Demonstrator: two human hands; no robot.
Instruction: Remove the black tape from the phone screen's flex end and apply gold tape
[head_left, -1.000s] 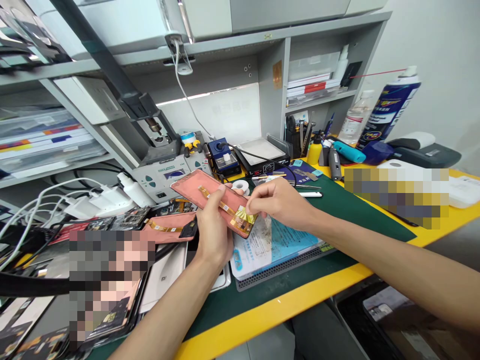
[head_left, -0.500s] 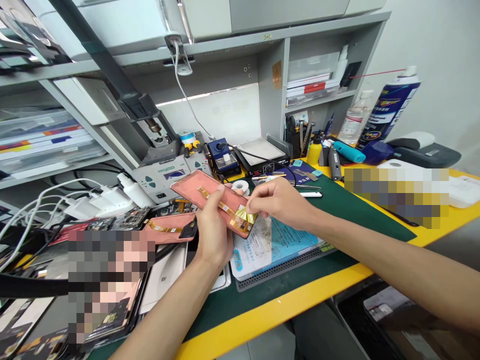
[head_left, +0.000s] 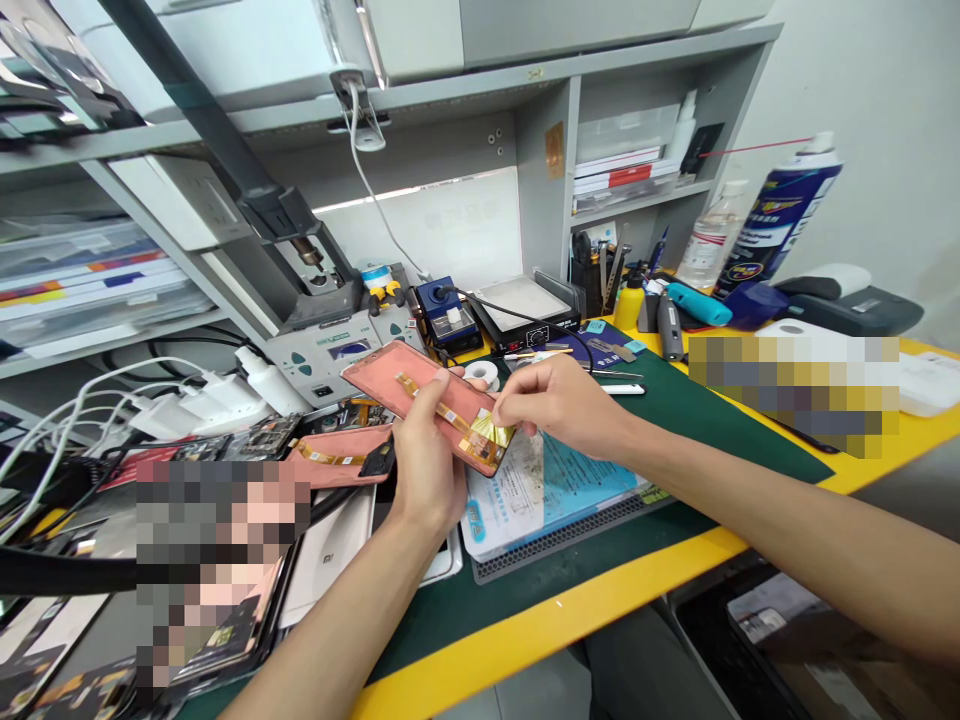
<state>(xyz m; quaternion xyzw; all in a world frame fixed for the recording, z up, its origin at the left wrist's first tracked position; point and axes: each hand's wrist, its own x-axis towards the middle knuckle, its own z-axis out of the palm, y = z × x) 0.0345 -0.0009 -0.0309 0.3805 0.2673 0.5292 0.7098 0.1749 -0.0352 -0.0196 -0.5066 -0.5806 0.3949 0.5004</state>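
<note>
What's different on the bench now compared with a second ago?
Nothing has visibly moved, and I see nothing newly taken hold of or let go. The left hand still holds the pink-backed panel; the right hand stays at the shiny yellow patch, its grip there unclear. The second pink panel and white pen-like tool remain in place.

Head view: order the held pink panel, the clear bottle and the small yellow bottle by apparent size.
1. Pink panel, though the left hand partly covers it
2. Clear bottle
3. Yellow bottle
</note>
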